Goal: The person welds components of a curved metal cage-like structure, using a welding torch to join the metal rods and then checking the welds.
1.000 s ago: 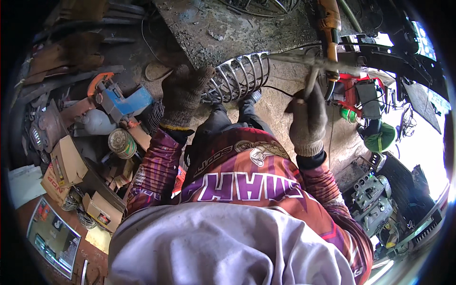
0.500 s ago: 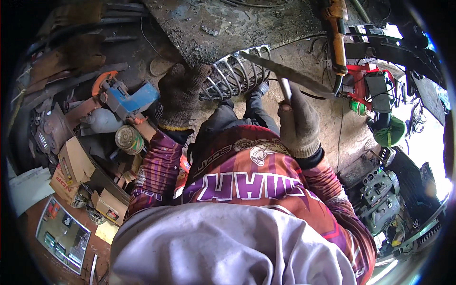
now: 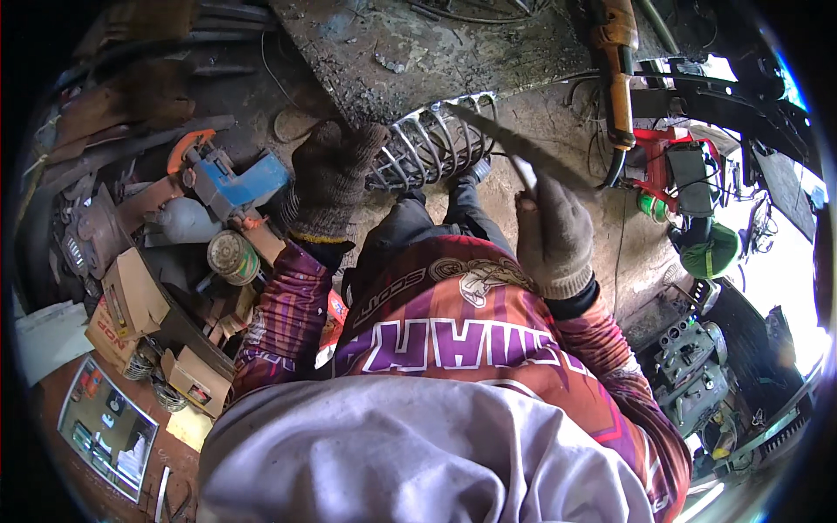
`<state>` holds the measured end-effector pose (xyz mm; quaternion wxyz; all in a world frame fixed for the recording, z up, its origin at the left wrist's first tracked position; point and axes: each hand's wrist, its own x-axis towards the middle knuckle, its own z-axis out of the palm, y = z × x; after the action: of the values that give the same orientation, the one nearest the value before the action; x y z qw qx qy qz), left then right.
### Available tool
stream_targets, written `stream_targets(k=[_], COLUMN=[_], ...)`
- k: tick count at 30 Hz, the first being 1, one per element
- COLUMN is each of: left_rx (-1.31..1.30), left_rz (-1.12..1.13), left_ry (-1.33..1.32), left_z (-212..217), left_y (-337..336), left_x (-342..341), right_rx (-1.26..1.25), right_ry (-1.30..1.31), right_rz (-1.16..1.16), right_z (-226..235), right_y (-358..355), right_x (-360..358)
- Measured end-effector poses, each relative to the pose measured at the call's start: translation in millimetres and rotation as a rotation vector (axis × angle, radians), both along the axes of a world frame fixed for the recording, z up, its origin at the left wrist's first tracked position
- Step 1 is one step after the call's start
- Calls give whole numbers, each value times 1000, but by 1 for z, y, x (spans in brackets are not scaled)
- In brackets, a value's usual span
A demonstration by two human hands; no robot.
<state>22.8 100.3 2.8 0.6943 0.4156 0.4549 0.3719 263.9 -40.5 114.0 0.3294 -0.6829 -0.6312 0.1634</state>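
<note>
Both hands (image 3: 336, 179) (image 3: 555, 231) forward, well apart

The rack (image 3: 427, 146) lies along the near edge of the desk (image 3: 453, 61), between the left hand (image 3: 331, 179) and the right hand (image 3: 555, 231) with its hammer (image 3: 528, 150), a grinder (image 3: 615, 37) right of it, a can (image 3: 230, 254) and box (image 3: 141, 292) left.

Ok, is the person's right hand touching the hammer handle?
Touching: the head view shows the gloved right hand closed around the hammer handle.
</note>
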Motion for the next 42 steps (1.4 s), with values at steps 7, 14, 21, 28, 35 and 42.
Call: stream_targets(k=[7,14,21,28,35,42], left_rx=[229,322,320,297,394,353], left_rz=[-7,-45,-93,-29,-27,-11], left_ry=[116,451,546,416,473,414], left_z=[19,33,24,28,12,16], left_y=[2,0,6,3,3,2], left_x=[15,16,11,12,10,13], right_rx=[-19,5,-95,-116,-137,-94], right_ry=[1,-23,5,-11,-62,-81], right_rz=[1,-4,-57,-62,-57,-91], right_z=[1,6,7,4,5,7], right_y=[5,14,7,6,5,7], right_x=[3,-3,-2,0,-1,-2])
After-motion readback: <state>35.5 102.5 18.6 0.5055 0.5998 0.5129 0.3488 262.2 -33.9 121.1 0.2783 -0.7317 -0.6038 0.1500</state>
